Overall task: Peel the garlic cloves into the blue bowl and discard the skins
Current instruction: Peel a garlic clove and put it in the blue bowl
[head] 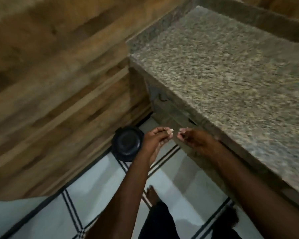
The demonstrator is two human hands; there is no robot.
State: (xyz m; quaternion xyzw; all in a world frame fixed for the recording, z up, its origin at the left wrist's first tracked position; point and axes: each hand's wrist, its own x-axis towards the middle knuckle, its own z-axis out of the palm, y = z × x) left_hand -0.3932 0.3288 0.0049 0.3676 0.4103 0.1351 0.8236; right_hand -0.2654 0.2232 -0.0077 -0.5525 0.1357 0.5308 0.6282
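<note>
Throwing skins away | left hand (pixel 155 140) and right hand (pixel 197 142) each pinching pale garlic skins (pixel 171 131) | holding them near the black bin (pixel 127 144) on the floor, for dropping | blue bowl not showing

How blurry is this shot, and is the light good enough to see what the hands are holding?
Head view: dim, warm light, motion smear across the wood wall and stone counter; wide-angle bending at the edges. Left hand and right hand are soft; pale bits at the fingertips show, too blurred to identify.
</note>
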